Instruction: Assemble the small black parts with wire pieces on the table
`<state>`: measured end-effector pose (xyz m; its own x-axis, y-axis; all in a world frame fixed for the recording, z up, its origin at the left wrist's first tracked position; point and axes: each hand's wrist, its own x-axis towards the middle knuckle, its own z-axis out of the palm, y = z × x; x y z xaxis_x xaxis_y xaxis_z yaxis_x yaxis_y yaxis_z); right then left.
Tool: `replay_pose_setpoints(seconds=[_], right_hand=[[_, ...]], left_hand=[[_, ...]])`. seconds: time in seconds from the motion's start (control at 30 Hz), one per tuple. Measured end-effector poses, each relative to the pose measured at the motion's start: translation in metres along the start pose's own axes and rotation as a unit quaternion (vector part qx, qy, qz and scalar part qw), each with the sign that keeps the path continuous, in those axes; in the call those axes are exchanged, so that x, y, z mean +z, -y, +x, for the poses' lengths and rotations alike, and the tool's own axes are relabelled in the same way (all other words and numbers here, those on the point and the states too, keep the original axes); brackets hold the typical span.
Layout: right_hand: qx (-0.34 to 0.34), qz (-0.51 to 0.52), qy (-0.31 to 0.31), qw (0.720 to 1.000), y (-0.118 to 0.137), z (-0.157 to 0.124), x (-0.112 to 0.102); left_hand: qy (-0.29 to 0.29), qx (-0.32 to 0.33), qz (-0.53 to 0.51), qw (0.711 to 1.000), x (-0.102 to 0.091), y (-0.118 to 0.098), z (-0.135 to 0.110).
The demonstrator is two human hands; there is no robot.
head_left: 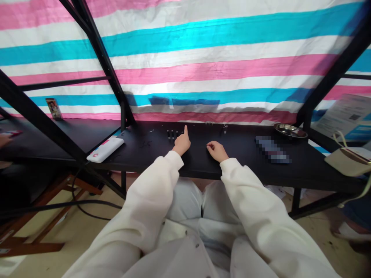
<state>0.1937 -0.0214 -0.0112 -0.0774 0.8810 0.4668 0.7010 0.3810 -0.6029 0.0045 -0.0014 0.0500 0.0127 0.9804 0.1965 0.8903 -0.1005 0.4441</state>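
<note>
My left hand (182, 143) is over the black tabletop (199, 162), its index finger stretched out away from me and the other fingers curled in. Nothing shows in its grasp. Just left of it, several small dark cylinders with pale ends (172, 134) stand in a row; the hand partly hides the row's right end. My right hand (217, 151) rests near the table's front part with its fingers curled together. Whether anything small is inside them is hidden. Beyond it lie small pale bits (225, 130) on the table.
A white oblong case (106, 150) lies at the left, near a black metal post (101, 58). To the right are a blurred-out flat item (272, 150), a shiny metal dish (290, 131) and a beige bag (349, 160). Behind hangs a striped sheet (214, 38). Another person's hand (4, 141) shows far left.
</note>
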Motion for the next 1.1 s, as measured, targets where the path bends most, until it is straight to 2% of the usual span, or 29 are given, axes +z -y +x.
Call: replay_pose_setpoints(seconds=[0.17,0.27,0.33,0.43,0.5,0.57,0.73,0.97,1.1], right_hand=[[-0.017,0.021,-0.002,1.000,-0.003,0.002,0.000],[0.009,0.071,-0.012,0.997,-0.001,0.003,0.001],[0.041,0.139,-0.013,0.989,0.001,0.004,0.002],[0.067,0.255,0.008,0.964,0.003,0.005,0.002],[0.067,0.296,0.017,0.953,0.003,0.006,0.001],[0.073,0.303,-0.002,0.950,0.002,0.007,-0.001],[0.113,0.308,-0.089,0.940,0.000,0.007,-0.006],[0.102,0.312,-0.087,0.940,0.002,0.006,-0.005],[0.108,0.350,-0.094,0.926,0.007,0.005,-0.004]], left_hand=[[-0.037,0.018,-0.009,0.999,0.008,0.003,0.011],[-0.070,0.040,-0.123,0.989,0.019,-0.002,0.006],[-0.057,0.042,-0.257,0.964,0.028,-0.009,-0.003],[0.003,0.017,-0.438,0.899,0.042,-0.020,-0.018],[0.043,0.006,-0.490,0.870,0.049,-0.024,-0.027],[0.070,0.006,-0.509,0.858,0.053,-0.026,-0.031],[0.089,0.024,-0.501,0.861,0.054,-0.026,-0.034],[0.090,0.069,-0.481,0.869,0.060,-0.025,-0.032],[0.083,0.060,-0.473,0.875,0.061,-0.025,-0.032]])
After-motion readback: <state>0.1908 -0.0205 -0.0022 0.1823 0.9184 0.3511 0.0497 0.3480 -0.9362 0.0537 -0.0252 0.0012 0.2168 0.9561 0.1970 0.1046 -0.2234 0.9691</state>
